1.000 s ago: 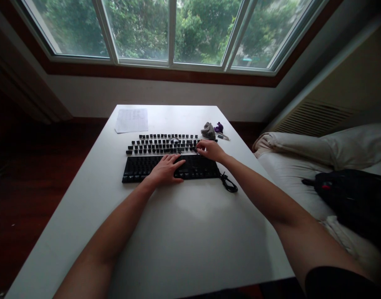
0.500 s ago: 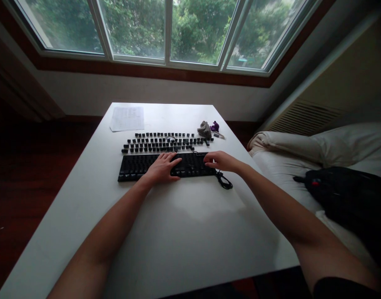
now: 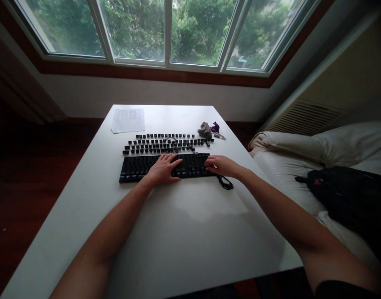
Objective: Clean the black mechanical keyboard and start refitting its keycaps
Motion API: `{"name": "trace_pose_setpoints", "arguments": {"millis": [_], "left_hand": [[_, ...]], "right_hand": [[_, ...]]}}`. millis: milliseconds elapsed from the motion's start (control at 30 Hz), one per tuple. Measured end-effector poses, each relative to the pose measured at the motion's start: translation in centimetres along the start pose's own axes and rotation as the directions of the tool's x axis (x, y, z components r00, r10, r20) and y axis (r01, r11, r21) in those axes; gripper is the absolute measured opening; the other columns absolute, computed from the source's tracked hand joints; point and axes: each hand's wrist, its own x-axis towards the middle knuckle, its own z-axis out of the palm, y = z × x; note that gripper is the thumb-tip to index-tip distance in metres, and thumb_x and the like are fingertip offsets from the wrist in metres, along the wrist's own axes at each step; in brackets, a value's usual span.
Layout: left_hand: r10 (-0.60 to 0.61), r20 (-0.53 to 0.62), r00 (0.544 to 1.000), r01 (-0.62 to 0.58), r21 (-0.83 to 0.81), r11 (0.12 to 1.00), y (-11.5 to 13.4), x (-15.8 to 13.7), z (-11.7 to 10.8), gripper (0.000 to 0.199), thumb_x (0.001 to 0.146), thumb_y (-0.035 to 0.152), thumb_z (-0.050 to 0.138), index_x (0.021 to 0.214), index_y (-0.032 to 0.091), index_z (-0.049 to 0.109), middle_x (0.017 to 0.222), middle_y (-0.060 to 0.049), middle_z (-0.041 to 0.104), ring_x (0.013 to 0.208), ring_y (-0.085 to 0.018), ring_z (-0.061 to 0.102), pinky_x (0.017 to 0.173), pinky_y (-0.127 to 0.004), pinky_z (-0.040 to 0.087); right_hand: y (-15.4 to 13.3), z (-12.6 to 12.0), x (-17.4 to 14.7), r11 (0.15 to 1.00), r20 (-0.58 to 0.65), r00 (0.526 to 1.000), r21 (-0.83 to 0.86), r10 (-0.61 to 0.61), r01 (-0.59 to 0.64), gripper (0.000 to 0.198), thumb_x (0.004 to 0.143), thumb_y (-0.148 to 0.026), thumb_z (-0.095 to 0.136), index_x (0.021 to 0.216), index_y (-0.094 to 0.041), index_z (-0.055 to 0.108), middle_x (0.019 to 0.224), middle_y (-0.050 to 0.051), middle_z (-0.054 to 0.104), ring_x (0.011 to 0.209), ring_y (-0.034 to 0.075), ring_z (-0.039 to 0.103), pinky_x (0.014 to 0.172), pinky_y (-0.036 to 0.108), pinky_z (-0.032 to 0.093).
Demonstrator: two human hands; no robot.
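A black keyboard [image 3: 137, 168] lies across the white table, partly covered by both hands. My left hand [image 3: 163, 169] rests on its middle with the fingers spread and the thumb held apart. At the keyboard's right end, my right hand [image 3: 220, 165] has its fingers curled in towards the thumb over the keys. Whatever is between those fingertips is too small to make out. Loose black keycaps [image 3: 153, 145] stand in rows just behind the keyboard. A bundled black cable [image 3: 224, 182] lies by the right end, below my right hand.
On the white table [image 3: 190, 232], a printed sheet [image 3: 128, 120] lies at the far left. A grey cloth [image 3: 204, 130], a purple crumpled item [image 3: 215, 127] and a pen-like tool [image 3: 220, 136] are at the far right. A black bag [image 3: 349, 195] lies on the pale sofa [image 3: 277, 162].
My right hand's fingers have shifted slightly at the keyboard's right end, uncovering more of its upper right corner. My left hand stays in place. The whole view has tilted a little.
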Motion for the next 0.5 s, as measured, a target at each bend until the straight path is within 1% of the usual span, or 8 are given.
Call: {"name": "trace_pose_setpoints", "arguments": {"millis": [133, 200, 367, 500], "left_hand": [[-0.006, 0.007, 1.0, 0.006, 0.0, 1.0, 0.15, -0.04, -0.07, 0.089, 0.077, 0.066, 0.069, 0.152, 0.029, 0.041, 0.163, -0.01, 0.03, 0.147, -0.036, 0.03, 0.123, -0.052, 0.018], [-0.004, 0.011, 1.0, 0.004, 0.003, 1.0, 0.19, -0.05, -0.09, 0.089, 0.077, 0.066, 0.069, 0.153, 0.028, 0.041, 0.163, -0.01, 0.029, 0.147, -0.035, 0.029, 0.123, -0.052, 0.017], [-0.002, 0.019, 1.0, 0.002, 0.009, 1.0, 0.2, 0.0, -0.07, 0.09, 0.076, 0.065, 0.07, 0.152, 0.027, 0.042, 0.162, -0.011, 0.03, 0.147, -0.035, 0.03, 0.123, -0.051, 0.017], [-0.002, 0.009, 1.0, 0.002, 0.013, 1.0, 0.21, 0.01, -0.03, 0.088, 0.077, 0.066, 0.069, 0.152, 0.027, 0.041, 0.162, -0.011, 0.03, 0.146, -0.035, 0.03, 0.122, -0.052, 0.018]], "right_hand": [[-0.22, -0.06, -0.23, 0.997, -0.014, 1.0, -0.077, 0.025, -0.026, 0.014, 0.09, -0.02, 0.058, 0.092, -0.023, 0.071, 0.097, 0.006, 0.071, 0.087, 0.021, 0.063, 0.072, 0.029, 0.042], [-0.17, 0.02, -0.44, 0.996, -0.017, 0.999, -0.086, 0.03, -0.032, 0.015, 0.09, -0.018, 0.056, 0.089, -0.023, 0.07, 0.096, 0.005, 0.071, 0.086, 0.02, 0.063, 0.072, 0.029, 0.041], [-0.22, 0.49, -0.86, 0.997, -0.071, 0.996, -0.05, 0.048, -0.052, 0.011, 0.091, -0.022, 0.057, 0.089, -0.023, 0.068, 0.094, 0.005, 0.069, 0.085, 0.019, 0.062, 0.072, 0.028, 0.041], [-0.64, 0.85, -0.9, 0.998, -0.11, 0.992, 0.019, 0.06, -0.058, 0.009, 0.092, -0.027, 0.06, 0.088, -0.021, 0.066, 0.089, 0.005, 0.067, 0.078, 0.018, 0.059, 0.071, 0.028, 0.042]]}}
